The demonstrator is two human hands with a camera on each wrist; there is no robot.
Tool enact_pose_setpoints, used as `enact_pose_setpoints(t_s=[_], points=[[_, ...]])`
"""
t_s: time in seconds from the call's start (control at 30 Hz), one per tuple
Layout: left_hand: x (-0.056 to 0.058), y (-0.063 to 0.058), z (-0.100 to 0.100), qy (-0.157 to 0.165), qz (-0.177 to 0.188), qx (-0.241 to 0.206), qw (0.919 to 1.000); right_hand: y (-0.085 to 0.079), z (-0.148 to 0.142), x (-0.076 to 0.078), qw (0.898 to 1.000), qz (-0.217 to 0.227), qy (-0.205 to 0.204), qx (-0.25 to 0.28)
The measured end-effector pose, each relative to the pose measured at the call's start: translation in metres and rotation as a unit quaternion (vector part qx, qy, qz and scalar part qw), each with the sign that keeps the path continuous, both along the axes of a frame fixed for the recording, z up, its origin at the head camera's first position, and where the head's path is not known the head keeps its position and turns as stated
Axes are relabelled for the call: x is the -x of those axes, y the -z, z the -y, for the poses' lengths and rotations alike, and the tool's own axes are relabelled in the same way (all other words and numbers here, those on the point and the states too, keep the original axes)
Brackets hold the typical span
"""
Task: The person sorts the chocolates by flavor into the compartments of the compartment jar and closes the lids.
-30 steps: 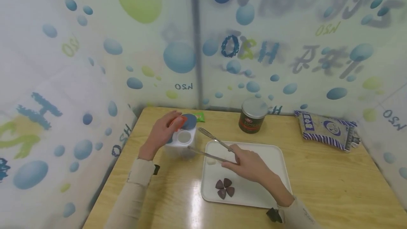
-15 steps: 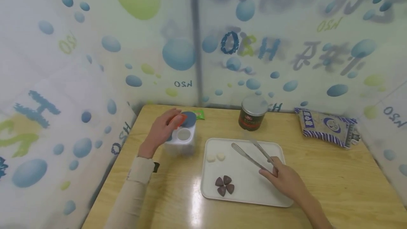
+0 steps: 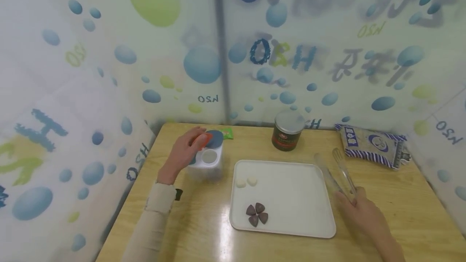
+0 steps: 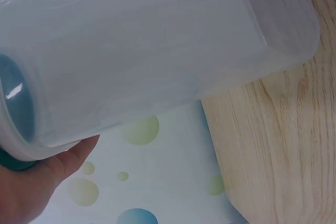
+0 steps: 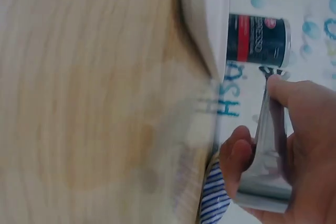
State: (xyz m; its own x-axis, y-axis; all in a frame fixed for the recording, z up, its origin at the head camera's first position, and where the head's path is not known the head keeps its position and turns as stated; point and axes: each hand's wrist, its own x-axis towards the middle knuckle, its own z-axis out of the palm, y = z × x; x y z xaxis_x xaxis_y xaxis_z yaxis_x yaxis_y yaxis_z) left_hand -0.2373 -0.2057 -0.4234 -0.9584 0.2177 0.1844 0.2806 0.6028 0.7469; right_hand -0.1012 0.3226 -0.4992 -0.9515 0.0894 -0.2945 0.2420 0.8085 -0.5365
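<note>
My left hand (image 3: 183,151) grips the top of a translucent storage container (image 3: 206,171) with blue caps, its fingers at a red-orange cap (image 3: 207,140). A round opening shows in the container's top beside it. In the left wrist view the fingers (image 4: 68,161) lie along the lid's rim. My right hand (image 3: 367,213) holds metal tongs (image 3: 342,177) with the jaws apart and nothing between them, over the table right of the tray. On the white tray (image 3: 295,197) lie two whitish pieces (image 3: 246,182) and a cluster of several dark brown, three-sided pieces (image 3: 257,214).
A dark espresso can (image 3: 287,136) with a silver lid stands behind the tray. To the right lies a striped, clipped bag (image 3: 373,144). A small green packet (image 3: 227,133) is behind the container. Printed curtains (image 3: 164,68) border the wooden table (image 3: 404,217).
My right hand has carried the tongs from beside the container, across the tray, to beyond its right edge. Both whitish pieces now show fully. The left hand stays at the container.
</note>
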Motion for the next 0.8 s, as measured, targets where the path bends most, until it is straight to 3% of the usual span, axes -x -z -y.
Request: enact_pose_setpoints(t_s=[0.17,0.43,0.8], points=[[-0.001,0.003,0.001,-0.001,0.004,0.001,1.0,0.007,-0.024,-0.008,0.999,0.043,0.024,-0.019],[0.004,0.002,0.001,0.01,-0.012,0.007,0.9999,0.02,-0.039,-0.016,0.998,0.044,0.026,-0.034],[0.002,0.004,0.001,0.013,-0.026,0.002,0.9996,0.013,-0.035,-0.012,0.992,0.075,0.014,-0.101]])
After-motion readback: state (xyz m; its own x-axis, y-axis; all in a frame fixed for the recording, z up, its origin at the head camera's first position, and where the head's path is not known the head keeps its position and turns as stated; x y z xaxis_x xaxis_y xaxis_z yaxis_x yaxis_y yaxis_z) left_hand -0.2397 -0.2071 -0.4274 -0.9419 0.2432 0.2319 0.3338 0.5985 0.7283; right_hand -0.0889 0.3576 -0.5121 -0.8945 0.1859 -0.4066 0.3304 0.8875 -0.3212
